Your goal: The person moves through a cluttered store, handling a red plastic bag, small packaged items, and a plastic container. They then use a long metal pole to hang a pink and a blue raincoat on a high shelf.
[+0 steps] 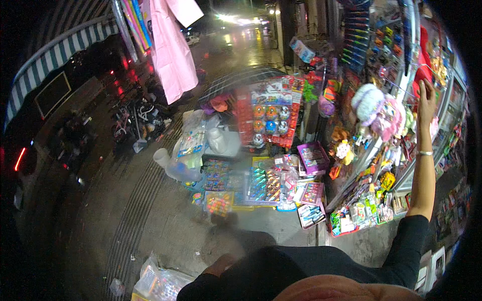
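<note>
My right hand point(426, 97) is raised at the far right, beside a hanging red cloth item point(422, 56). Its fingers bend slightly; whether they touch the red item or a thin cord near it cannot be made out. A silvery band circles my right wrist. Left of that forearm hang plush toys: a fluffy white-lilac one point(368, 103) and a pink-and-white doll point(388, 116). Below them, trays of small packaged goods point(361, 214) line the stall's foot. My left hand is out of view; only a dim patch of arm shows by the dark sleeve.
A low display holds boxed shiny pens point(263, 184), a purple box point(313, 158) and a red toy card point(269, 113). Pink garment-like sheeting point(173, 56) hangs overhead. A plastic bag of goods point(160, 282) lies on the ground. Parked two-wheelers point(141, 116) stand along the dark street.
</note>
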The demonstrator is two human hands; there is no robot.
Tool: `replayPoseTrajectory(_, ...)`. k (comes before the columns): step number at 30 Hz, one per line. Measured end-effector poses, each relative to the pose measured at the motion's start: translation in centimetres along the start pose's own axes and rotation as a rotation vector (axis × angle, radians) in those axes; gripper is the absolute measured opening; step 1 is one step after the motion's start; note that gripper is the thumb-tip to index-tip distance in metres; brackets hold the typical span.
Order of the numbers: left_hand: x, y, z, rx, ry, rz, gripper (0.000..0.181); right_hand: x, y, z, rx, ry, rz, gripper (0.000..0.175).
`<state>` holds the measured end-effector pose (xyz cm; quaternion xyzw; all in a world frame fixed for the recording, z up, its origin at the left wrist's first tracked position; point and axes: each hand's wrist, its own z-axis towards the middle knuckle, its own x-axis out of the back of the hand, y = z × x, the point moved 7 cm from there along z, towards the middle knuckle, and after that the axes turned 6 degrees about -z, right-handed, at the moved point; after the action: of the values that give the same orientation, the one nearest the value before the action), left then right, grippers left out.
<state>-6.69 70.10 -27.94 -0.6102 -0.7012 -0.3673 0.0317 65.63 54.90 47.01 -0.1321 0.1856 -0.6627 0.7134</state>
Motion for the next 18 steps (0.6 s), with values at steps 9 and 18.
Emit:
replayPoseTrajectory(9,1.2,-1.6,0.2,0.053,0.040,-0.071,0.030,-8.2,-10.0,-18.0,0.117,-0.692,-0.066,0.012)
replayPoseTrajectory(18,0.7,7.1,1.3,-0.099,0.055,-0.072,0.030,-2.7,-8.6,-22.6,-0.194,-0.818,-0.057,0.011)
